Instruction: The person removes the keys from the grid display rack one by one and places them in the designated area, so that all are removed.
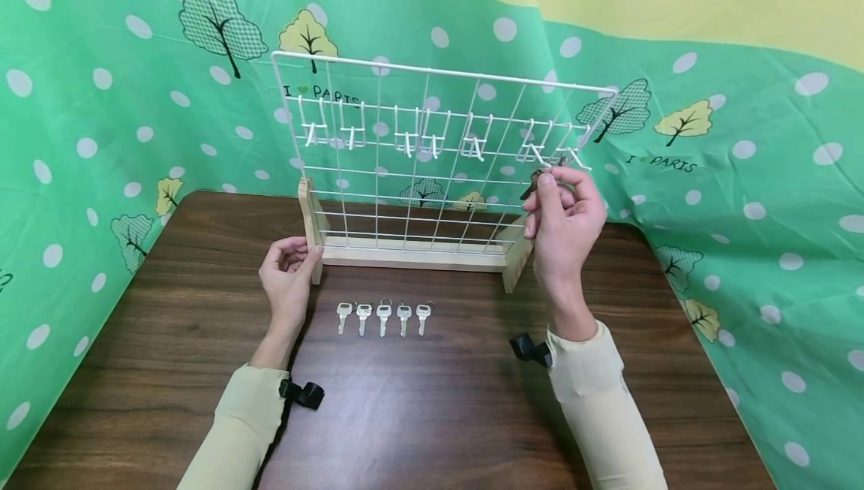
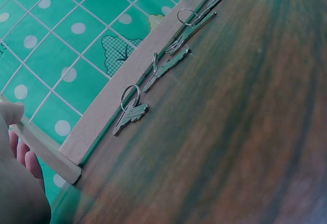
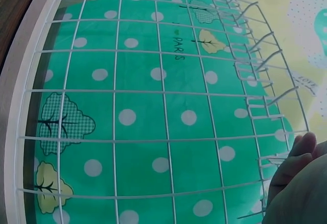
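Note:
A white wire grid rack (image 1: 425, 167) stands on a wooden base (image 1: 412, 257) with upright side pieces. My left hand (image 1: 289, 272) holds the left wooden side piece (image 1: 310, 220) between thumb and fingers. At the rack's right end, my right hand (image 1: 570, 212) pinches a key (image 1: 531, 185), dark in the shade, just below a white hook (image 1: 535, 152). Most of that key is hidden by the fingers. In the right wrist view the hand (image 3: 301, 178) covers the hook area. Several silver keys with rings, one of them a key (image 1: 384, 317), lie in a row before the base.
Several more white double-wire hooks, such as one hook (image 1: 475, 146), hang along the upper part of the grid. The dark wooden table (image 1: 405, 415) stretches toward me. A green dotted cloth (image 1: 88, 100) hangs behind and at both sides.

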Action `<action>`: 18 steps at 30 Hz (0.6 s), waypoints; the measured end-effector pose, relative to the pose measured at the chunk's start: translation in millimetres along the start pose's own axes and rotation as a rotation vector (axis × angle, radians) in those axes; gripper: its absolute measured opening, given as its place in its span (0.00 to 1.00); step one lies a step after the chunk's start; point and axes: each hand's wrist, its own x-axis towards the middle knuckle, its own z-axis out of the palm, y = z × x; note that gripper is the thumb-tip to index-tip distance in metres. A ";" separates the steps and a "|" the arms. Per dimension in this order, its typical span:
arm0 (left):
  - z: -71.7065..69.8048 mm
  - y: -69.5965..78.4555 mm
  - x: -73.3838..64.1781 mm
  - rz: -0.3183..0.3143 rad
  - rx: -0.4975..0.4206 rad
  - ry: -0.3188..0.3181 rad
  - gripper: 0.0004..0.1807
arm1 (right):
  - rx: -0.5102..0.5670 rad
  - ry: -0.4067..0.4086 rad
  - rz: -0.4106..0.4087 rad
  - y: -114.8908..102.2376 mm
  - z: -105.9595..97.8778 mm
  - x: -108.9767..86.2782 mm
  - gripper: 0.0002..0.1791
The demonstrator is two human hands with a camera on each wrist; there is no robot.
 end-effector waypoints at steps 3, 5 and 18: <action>0.4 -0.2 -0.3 0.001 0.003 -0.001 0.18 | 0.000 0.008 -0.019 -1.5 -0.5 -0.2 0.04; 0.5 -0.4 -0.4 0.003 0.002 -0.002 0.18 | -0.002 0.012 -0.032 -2.7 -0.5 -0.5 0.04; 1.1 0.9 -1.4 -0.003 0.009 0.001 0.16 | -0.083 0.055 -0.087 -8.7 -2.4 -6.7 0.04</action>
